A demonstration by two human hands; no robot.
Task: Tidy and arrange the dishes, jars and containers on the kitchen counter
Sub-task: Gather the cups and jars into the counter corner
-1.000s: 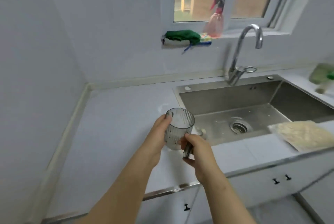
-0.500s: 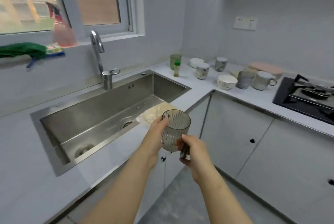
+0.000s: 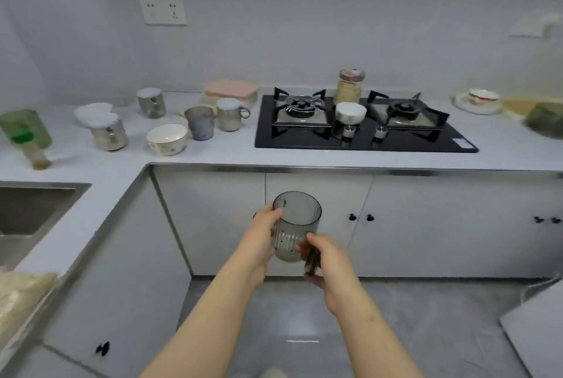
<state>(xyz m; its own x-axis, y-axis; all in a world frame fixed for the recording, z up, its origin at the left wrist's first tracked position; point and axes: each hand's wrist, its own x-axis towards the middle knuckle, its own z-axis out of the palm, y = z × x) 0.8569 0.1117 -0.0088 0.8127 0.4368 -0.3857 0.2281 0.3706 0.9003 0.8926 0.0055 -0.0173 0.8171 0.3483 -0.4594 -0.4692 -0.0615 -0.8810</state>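
A ribbed, smoky grey cup (image 3: 297, 225) is held upright in front of the cabinet doors, below counter height. My left hand (image 3: 263, 237) grips its left side with the thumb over the rim. My right hand (image 3: 326, 261) curls round the cup's dark handle at its lower right. On the counter beyond stand several mugs and bowls: a white bowl with a red rim (image 3: 167, 139), a grey mug (image 3: 199, 123), a covered mug (image 3: 230, 114), a covered jar (image 3: 108, 130) and a pink-lidded container (image 3: 230, 92).
A black gas hob (image 3: 365, 141) carries a white bowl (image 3: 350, 114) and a tall jar (image 3: 348, 88). A green jug (image 3: 26, 130) stands at the left by the sink (image 3: 33, 210). Plates (image 3: 479, 100) sit at the far right. A pale cloth (image 3: 21, 295) lies on the counter edge.
My view has swung right from the sink to the hob and the crowded counter. Both hands keep the same hold on the grey cup in front of me.
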